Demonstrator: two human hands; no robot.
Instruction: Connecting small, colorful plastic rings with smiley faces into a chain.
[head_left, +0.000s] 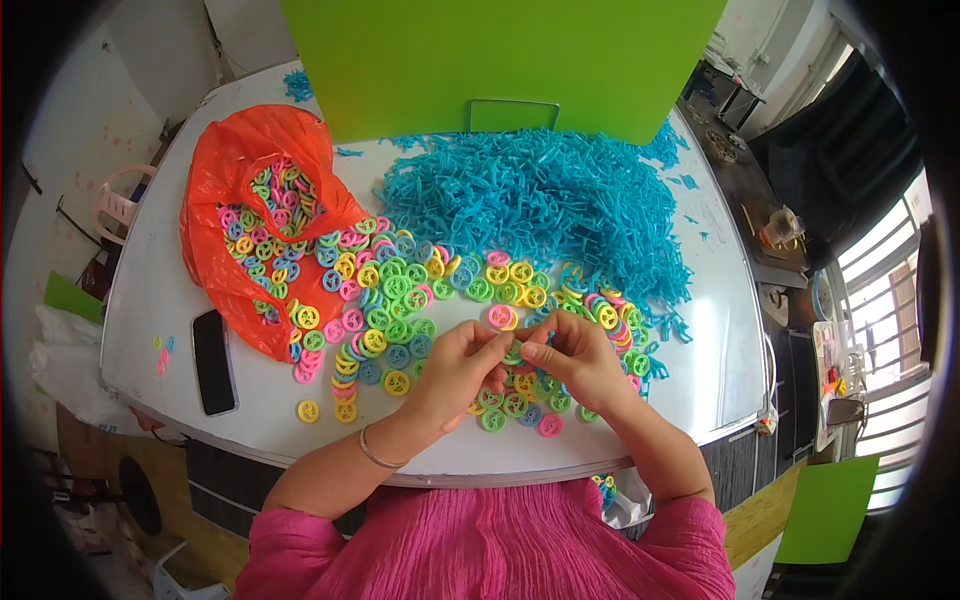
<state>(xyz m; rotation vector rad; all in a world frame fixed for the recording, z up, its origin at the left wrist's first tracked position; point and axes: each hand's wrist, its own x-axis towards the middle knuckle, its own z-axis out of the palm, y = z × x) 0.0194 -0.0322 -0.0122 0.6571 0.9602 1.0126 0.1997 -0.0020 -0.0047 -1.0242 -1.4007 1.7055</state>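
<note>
My left hand [454, 372] and my right hand [578, 362] meet above the near middle of the white table, thumbs and fingertips pinched together. Between them is a small green plastic wheel [513, 353], mostly covered by my fingers. Whether a second small piece is held with it cannot be made out. Around and under my hands lie many loose spoked plastic wheels [397, 300] in green, yellow, pink and blue. Beyond them rises a wide heap of small blue plastic pieces [530, 190].
An orange-red plastic bag [215, 140] at the left spills more wheels onto the table [270, 450]. A dark phone [213, 362] lies near the left edge. An upright green panel [500, 60] with a metal handle [513, 101] stands behind the blue heap.
</note>
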